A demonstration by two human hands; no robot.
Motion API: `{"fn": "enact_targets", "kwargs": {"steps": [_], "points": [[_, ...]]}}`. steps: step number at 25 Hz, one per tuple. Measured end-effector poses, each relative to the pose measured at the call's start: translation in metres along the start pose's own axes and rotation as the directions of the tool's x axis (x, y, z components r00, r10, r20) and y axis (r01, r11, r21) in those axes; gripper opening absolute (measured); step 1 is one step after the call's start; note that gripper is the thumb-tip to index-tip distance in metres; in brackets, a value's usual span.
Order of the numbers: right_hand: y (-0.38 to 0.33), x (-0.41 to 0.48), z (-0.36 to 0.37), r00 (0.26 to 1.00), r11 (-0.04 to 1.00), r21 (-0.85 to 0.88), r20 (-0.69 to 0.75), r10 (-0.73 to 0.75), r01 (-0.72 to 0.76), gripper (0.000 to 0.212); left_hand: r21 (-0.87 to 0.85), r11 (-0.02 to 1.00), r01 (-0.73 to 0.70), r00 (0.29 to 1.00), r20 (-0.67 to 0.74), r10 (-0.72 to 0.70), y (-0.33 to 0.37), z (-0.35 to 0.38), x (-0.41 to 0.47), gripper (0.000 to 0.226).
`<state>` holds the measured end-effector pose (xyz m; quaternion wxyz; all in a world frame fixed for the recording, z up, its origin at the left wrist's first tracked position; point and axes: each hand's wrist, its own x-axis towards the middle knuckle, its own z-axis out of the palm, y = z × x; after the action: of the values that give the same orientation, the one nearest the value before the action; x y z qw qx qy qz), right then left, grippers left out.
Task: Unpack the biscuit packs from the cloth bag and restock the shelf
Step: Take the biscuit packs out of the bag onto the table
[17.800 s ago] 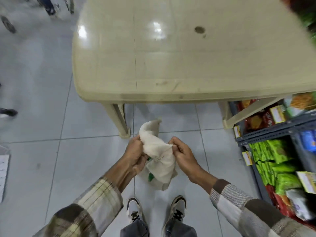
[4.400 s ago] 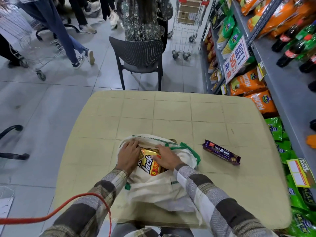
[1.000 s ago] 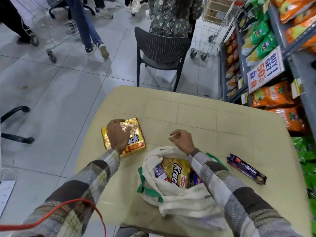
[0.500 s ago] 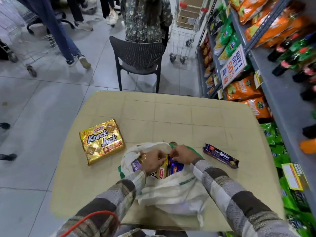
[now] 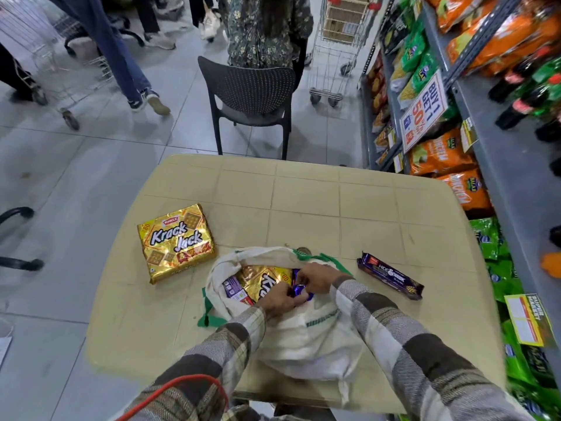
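The left hand (image 5: 277, 300) and the right hand (image 5: 316, 278) meet in the open mouth of the cloth bag (image 5: 306, 338). In the head view, the only one, both have their fingers curled round the crinkled end of a purple pack (image 5: 300, 290). The two hands almost touch over it, and most of that pack is hidden by them and by the cloth.

A second ago the left hand was off to the left, setting the gold Krack Jack pack (image 5: 175, 242) on the table (image 5: 306, 192). It has since come back to the bag and that pack lies alone, well clear of both hands. So unpacking is under way: two packs are out, the gold one on the left and the purple Hide & Seek pack (image 5: 390, 279) on the right of the bag, just beyond the right forearm.

A second gold pack (image 5: 258, 282) lies inside the bag, just beside the left hand's knuckles, with another purple wrapper at its left edge. The shelf (image 5: 501, 165) stands along the table's right side, and none of these packs has reached it yet. That part of the task looks wholly ahead.
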<state>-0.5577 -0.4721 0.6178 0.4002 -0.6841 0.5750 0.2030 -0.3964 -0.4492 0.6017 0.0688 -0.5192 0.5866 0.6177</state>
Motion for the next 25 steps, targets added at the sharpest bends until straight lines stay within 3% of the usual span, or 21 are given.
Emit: {"fn": "enact_targets", "kwargs": {"steps": [3,6,10,13,15,18,25], "points": [[0.005,-0.003,0.001,0.998,0.99,0.13,-0.024,-0.056,0.058,0.033,0.031,0.999,0.045,0.998,-0.044,-0.044,-0.002,-0.001,0.0,0.031],[0.013,-0.013,0.001,0.988,0.974,0.196,-0.126,-0.086,0.11,0.025,-0.154,0.986,0.061,0.997,-0.031,-0.067,-0.004,-0.008,-0.004,0.021],[0.028,-0.025,0.004,0.988,0.993,0.103,-0.147,-0.049,0.065,0.05,-0.331,0.941,0.069,0.984,-0.135,-0.119,-0.009,-0.026,-0.012,0.015],[0.033,-0.028,0.01,0.993,0.967,0.252,-0.116,-0.011,0.04,0.06,-0.48,0.876,0.055,0.967,-0.192,-0.166,-0.014,-0.037,-0.019,0.011],[0.029,-0.026,0.015,0.994,0.884,0.466,-0.106,0.001,0.048,0.042,-0.493,0.87,0.019,0.95,-0.263,-0.17,-0.02,-0.046,-0.021,0.013],[0.018,-0.022,0.018,0.994,0.737,0.675,-0.102,0.032,0.046,0.049,-0.5,0.866,-0.02,0.924,-0.34,-0.175,-0.023,-0.059,-0.023,0.014],[-0.01,-0.025,-0.025,0.969,0.469,0.865,-0.238,0.072,0.178,0.033,-0.598,0.797,-0.085,0.902,-0.385,-0.193,-0.001,-0.097,-0.025,0.021]]}}
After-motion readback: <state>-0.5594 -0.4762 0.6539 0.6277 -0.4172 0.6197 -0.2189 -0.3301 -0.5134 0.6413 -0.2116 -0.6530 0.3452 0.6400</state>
